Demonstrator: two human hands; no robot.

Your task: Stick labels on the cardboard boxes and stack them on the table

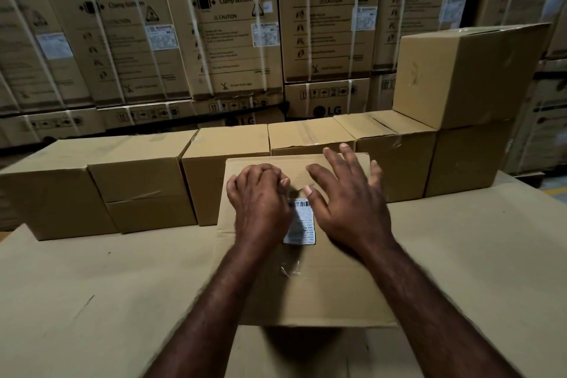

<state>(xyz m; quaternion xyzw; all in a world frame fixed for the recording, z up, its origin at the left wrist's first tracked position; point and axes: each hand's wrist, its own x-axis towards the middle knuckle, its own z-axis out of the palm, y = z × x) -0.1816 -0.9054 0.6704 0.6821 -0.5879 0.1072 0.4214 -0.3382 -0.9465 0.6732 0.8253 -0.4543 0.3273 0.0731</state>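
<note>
Label going onto the nearest cardboard box
Left hand clenched beside it, nothing visibly held; right hand spread flat, thumb at its top edge, likely smoothing. Box sits on the table, before the row of boxes.

Matt brown cardboard box; white paper label

A plain brown cardboard box sits mid-table with a white barcode label on its top. The left hand, fingers curled, rests beside the label. The right hand, fingers spread, thumbs its upper edge. A row of similar boxes lines the far edge.
</note>
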